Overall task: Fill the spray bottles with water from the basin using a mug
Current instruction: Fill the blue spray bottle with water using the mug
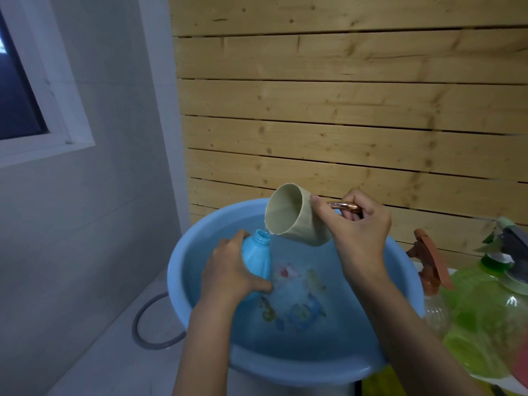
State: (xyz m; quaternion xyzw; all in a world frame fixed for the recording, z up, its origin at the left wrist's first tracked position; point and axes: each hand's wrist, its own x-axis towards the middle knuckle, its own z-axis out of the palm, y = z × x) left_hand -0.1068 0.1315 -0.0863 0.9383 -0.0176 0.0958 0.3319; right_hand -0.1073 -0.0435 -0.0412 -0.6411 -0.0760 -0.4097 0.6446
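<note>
The pale blue basin (178,270) took up most of the space in front of the person, with water standing in it over a printed pattern on the bottom. Above that water the left hand (228,271) wrapped round the body of a blue spray bottle (257,260), leaning its open neck toward the mug (288,217). The right hand (361,227) gripped the mug's copper-coloured handle (345,206) and tipped it so that a thin stream ran from the lip to the neck. To my eye the pour wanted a slow, steady tilt with the lip close over that narrow mouth, so any spill fell back into the basin. The bottle was opaque, ribbed at the shoulder, threaded and capless; I could not judge its level.
</note>
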